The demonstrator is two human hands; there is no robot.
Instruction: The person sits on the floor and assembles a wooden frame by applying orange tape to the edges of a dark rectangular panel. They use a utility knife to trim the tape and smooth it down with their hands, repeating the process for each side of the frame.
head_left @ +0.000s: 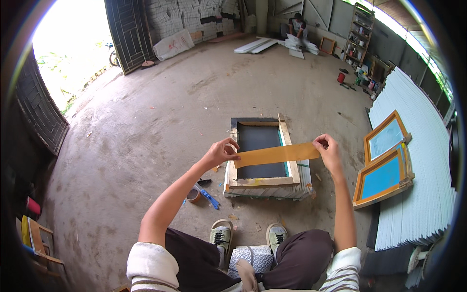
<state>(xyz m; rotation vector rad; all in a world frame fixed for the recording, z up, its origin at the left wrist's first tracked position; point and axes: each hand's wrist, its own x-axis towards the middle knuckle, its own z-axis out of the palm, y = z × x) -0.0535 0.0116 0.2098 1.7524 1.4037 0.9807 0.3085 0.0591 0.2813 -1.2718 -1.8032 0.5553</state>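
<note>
The fingers of your left hand (224, 150) and right hand (329, 149) pinch opposite ends of the brown tape-like strip (276, 155), which spans over the wooden frame (266, 182), so hold it taut, untwisted and square to the sides.

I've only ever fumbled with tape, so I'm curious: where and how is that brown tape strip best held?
Probably by its two short ends, coming in from left and right. The brown tape strip is long, thin and nearly straight across the wooden frame, so pinching both ends should keep it taut. The left hand and right hand pinch it that way.
</note>
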